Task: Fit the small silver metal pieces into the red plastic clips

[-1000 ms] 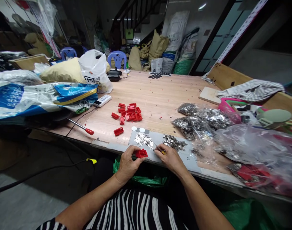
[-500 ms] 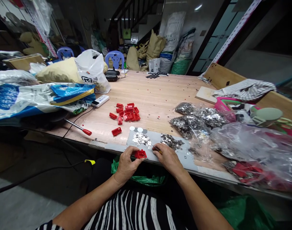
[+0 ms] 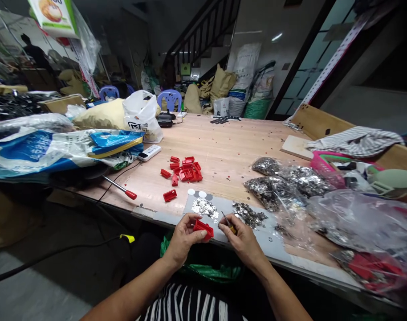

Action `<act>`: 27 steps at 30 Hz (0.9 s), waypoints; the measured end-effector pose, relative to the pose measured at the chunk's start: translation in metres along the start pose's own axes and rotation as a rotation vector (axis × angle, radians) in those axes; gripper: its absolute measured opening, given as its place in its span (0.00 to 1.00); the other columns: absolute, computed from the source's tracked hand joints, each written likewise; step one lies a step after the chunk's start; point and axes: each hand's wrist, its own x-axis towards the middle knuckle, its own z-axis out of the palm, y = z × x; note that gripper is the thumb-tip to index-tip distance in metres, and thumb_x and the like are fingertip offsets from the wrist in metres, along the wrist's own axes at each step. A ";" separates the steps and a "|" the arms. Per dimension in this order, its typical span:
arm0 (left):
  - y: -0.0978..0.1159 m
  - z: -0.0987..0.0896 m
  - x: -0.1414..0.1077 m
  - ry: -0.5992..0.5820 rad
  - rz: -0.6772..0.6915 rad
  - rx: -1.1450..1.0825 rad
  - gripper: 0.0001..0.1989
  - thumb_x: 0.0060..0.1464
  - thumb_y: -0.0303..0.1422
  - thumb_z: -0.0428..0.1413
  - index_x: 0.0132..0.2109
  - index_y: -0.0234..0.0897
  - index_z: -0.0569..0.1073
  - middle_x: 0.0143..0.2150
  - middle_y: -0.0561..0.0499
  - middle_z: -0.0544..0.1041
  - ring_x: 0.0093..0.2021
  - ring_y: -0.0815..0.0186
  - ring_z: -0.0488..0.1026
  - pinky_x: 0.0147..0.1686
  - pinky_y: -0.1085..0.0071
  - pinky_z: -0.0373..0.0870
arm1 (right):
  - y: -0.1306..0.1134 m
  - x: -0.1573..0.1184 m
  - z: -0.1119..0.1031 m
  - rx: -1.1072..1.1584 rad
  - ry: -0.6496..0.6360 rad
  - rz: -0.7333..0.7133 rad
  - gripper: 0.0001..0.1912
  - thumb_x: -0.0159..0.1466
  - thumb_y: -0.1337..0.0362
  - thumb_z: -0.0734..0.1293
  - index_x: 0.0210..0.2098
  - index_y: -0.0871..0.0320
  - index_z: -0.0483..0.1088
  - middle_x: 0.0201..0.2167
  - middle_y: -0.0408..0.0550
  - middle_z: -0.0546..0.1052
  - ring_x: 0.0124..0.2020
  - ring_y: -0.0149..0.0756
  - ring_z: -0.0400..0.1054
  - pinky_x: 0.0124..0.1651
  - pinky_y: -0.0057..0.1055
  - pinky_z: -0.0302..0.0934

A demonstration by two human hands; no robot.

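Low in the centre, the left hand [image 3: 183, 238] pinches one red part [image 3: 203, 229]; the right hand's [image 3: 245, 238] fingers close around one yellow-handled tool [image 3: 233, 229]. Two white discs [image 3: 202, 194] lie above them; upper left, the white bag's [image 3: 142, 117] black lettering is unclear

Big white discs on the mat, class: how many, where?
2: left disc at the far-left corner of the grey mat, right disc beside it; others may be stacked beneath.

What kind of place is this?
Probably a small assembly workshop: red plastic parts lie heaped on a long table, near bags of small metal pieces, with stuffed sacks standing behind.
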 end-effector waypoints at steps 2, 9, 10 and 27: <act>0.005 0.001 -0.001 -0.008 -0.027 -0.045 0.21 0.45 0.30 0.64 0.47 0.36 0.69 0.39 0.48 0.75 0.36 0.63 0.75 0.38 0.62 0.74 | -0.004 -0.002 0.002 0.090 -0.009 0.012 0.10 0.65 0.56 0.61 0.33 0.56 0.65 0.25 0.40 0.67 0.25 0.30 0.59 0.29 0.27 0.55; 0.016 0.000 -0.001 -0.070 -0.100 -0.122 0.23 0.47 0.28 0.61 0.52 0.36 0.72 0.38 0.48 0.75 0.35 0.66 0.74 0.38 0.66 0.73 | -0.010 -0.009 0.008 0.139 -0.065 -0.010 0.10 0.65 0.58 0.61 0.31 0.57 0.64 0.24 0.39 0.65 0.24 0.29 0.56 0.28 0.25 0.53; 0.016 0.001 -0.001 -0.065 -0.102 -0.120 0.23 0.47 0.28 0.62 0.53 0.36 0.72 0.38 0.48 0.75 0.35 0.66 0.74 0.38 0.67 0.72 | -0.011 -0.010 0.009 0.128 -0.065 -0.016 0.09 0.65 0.58 0.61 0.31 0.57 0.64 0.24 0.39 0.65 0.24 0.29 0.56 0.28 0.25 0.53; 0.014 -0.002 0.002 -0.116 -0.123 -0.038 0.21 0.46 0.28 0.61 0.50 0.38 0.75 0.37 0.49 0.76 0.34 0.68 0.71 0.34 0.72 0.67 | -0.015 -0.015 0.004 -0.014 -0.191 -0.378 0.06 0.67 0.67 0.59 0.38 0.55 0.67 0.33 0.46 0.71 0.35 0.33 0.66 0.39 0.29 0.60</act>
